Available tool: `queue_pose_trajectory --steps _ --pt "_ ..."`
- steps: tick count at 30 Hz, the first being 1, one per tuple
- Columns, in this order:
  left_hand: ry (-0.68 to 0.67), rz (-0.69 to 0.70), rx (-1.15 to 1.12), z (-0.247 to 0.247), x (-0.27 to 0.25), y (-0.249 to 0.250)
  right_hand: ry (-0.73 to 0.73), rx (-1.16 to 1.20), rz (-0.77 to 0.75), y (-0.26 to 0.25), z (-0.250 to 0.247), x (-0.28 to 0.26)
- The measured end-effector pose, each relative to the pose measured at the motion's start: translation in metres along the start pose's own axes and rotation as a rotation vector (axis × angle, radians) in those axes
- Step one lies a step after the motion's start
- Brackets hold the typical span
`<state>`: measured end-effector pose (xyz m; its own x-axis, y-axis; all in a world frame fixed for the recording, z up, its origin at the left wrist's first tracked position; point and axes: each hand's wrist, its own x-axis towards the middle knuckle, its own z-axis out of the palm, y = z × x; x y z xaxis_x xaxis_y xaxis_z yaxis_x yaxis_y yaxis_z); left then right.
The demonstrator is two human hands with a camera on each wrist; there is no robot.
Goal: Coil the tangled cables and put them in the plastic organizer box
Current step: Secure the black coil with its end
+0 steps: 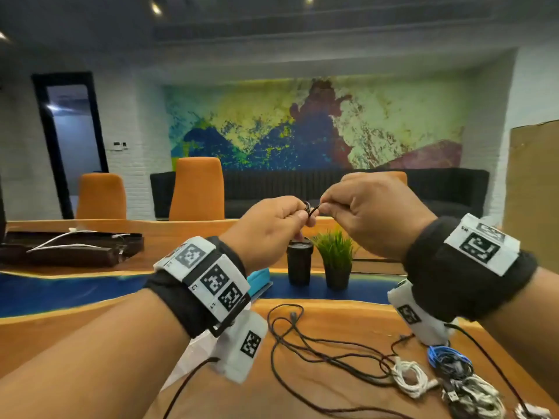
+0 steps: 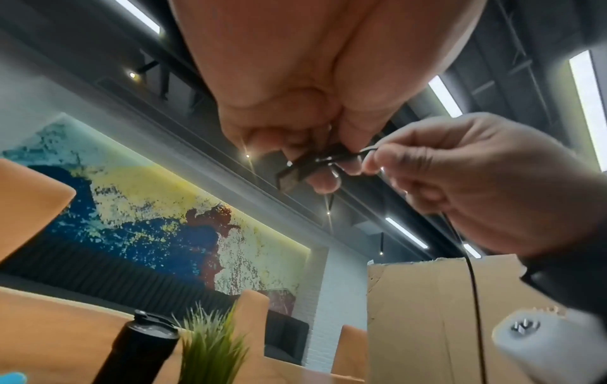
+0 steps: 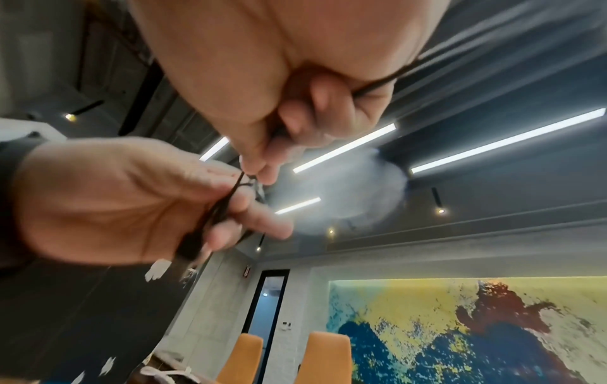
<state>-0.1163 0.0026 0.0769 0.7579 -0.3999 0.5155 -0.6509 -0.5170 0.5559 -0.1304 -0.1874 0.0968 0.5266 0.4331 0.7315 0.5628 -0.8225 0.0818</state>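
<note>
I hold both hands up above the table, close together. My left hand (image 1: 298, 217) pinches a small coil of thin black cable (image 1: 309, 208) between thumb and fingers. My right hand (image 1: 326, 205) pinches the same black cable just right of the coil. In the left wrist view, the coil (image 2: 315, 161) sits at my left fingertips, and a strand (image 2: 473, 285) hangs down below the right hand. In the right wrist view, the cable (image 3: 377, 85) runs through my right palm to the left hand's coil (image 3: 220, 210). The organizer box is not clearly in view.
On the wooden table (image 1: 332, 316) lie a loose black cable (image 1: 302, 343), a white coil (image 1: 408, 376), a blue bundle (image 1: 447, 358) and a grey-white tangle (image 1: 472, 394). A black bottle (image 1: 299, 261) and a potted plant (image 1: 335, 258) stand beyond. A cardboard sheet (image 1: 532, 182) stands at the right.
</note>
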Motion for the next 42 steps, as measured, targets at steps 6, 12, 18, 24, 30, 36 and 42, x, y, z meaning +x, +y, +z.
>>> queue_pose_trajectory --steps 6,12,18,24,30,36,42 --pt "-0.207 -0.139 -0.739 -0.004 -0.015 0.021 0.058 0.220 0.176 0.017 0.011 0.000" --pt "0.052 -0.111 -0.717 0.002 -0.002 0.015 -0.260 0.162 0.040 -0.011 0.025 -0.023" --pt "-0.048 -0.071 -0.234 0.013 -0.006 -0.002 0.001 0.116 -0.003 -0.005 -0.006 -0.006" --pt "-0.186 -0.247 -0.796 0.007 -0.010 0.004 0.177 0.375 0.196 0.023 0.021 -0.006" --pt "-0.187 -0.282 -1.082 -0.002 0.003 0.015 0.091 0.580 0.307 0.018 0.050 -0.007" --pt "0.152 -0.118 -0.642 0.006 0.016 0.008 -0.273 0.563 0.252 0.000 0.055 -0.013" --pt "0.023 0.122 0.478 0.011 0.017 -0.012 -0.149 0.418 0.147 0.009 0.042 -0.007"
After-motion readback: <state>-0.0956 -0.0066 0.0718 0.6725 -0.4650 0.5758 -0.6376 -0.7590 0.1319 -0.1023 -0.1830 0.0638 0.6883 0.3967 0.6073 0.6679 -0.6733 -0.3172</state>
